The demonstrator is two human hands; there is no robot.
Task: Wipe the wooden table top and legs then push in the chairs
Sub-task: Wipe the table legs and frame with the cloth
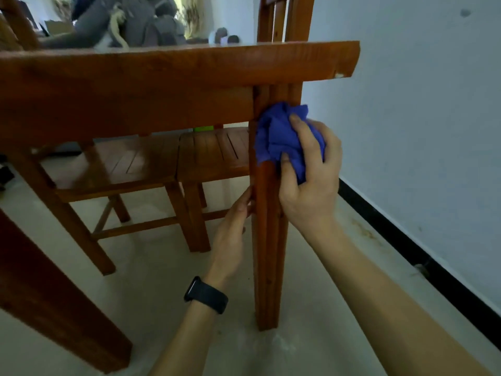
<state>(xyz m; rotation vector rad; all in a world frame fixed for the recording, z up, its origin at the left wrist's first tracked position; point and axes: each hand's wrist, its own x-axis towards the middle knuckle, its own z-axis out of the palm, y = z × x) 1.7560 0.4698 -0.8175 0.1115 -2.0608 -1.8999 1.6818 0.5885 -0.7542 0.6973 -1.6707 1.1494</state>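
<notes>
The right hand grips a crumpled blue cloth and presses it on the upper part of the wooden table leg, just under the table top. The left hand, with a black watch on its wrist, touches the same leg lower down with nearly straight fingers. Two wooden chairs stand side by side with their seats under the table.
</notes>
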